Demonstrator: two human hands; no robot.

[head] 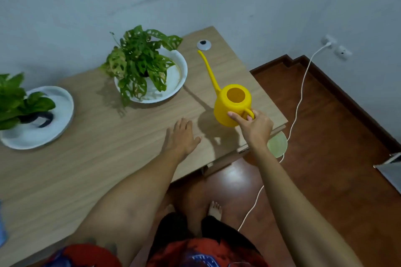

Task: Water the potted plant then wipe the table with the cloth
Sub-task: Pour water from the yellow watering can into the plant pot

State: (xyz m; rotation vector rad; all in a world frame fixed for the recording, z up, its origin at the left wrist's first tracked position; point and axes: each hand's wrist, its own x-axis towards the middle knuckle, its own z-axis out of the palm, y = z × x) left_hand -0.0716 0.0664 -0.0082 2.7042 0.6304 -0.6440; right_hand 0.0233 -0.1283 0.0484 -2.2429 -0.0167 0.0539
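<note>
Fingers [249, 117] gripping one yellow watering can [232, 104], two potted plants [141, 65], one table [97, 136]

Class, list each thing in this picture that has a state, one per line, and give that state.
Yellow watering can: upright on table, spout toward wall.
Right hand: fingers around can handle.
Left hand: open, flat on table.
Middle potted plant: upright in white dish.
Left potted plant: in white dish.
White cable: plugged into wall socket.

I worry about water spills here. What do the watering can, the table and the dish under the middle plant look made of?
Watering can: likely plastic, uniform glossy yellow, thin moulded spout. Table: probably wood-look laminate, with matte printed grain and a thin edge. Dish: white and smooth, either plastic or glazed ceramic; I can't tell which.
</note>
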